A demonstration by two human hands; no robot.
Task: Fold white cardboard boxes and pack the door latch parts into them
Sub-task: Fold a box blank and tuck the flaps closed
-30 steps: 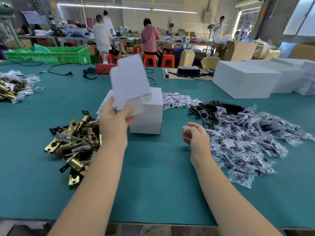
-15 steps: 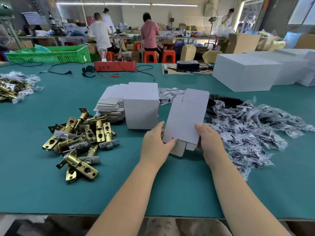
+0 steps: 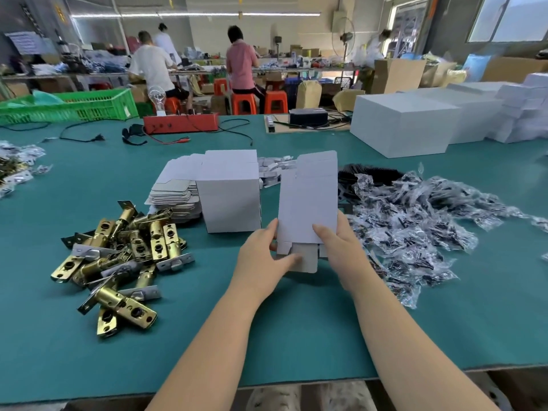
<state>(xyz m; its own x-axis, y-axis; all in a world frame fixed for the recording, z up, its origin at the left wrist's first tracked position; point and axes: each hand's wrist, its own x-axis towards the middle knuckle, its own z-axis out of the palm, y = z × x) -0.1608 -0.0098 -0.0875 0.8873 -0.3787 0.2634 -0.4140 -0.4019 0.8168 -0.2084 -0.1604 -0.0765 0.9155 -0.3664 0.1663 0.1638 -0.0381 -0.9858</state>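
Note:
A flat white cardboard box blank (image 3: 308, 203) stands upright above the green table (image 3: 296, 321), its bottom flaps hanging toward me. My left hand (image 3: 264, 256) grips its lower left edge, thumb on a bottom flap. My right hand (image 3: 338, 247) holds its lower right edge. A pile of brass door latches (image 3: 118, 256) lies to the left. A heap of small plastic bags with dark parts (image 3: 415, 229) lies to the right. Behind the blank, a stack of flat blanks (image 3: 175, 194) sits beside a white box (image 3: 229, 191).
Large white cartons (image 3: 406, 123) stand at the back right. A red box with wires (image 3: 181, 123) and a green crate (image 3: 74, 106) sit at the far edge. More bagged parts (image 3: 17, 164) lie far left. People work at benches behind.
My left hand brought the blank from above the stack down to the table's middle. My right hand came over and took its right edge. The blank now stands more upright.

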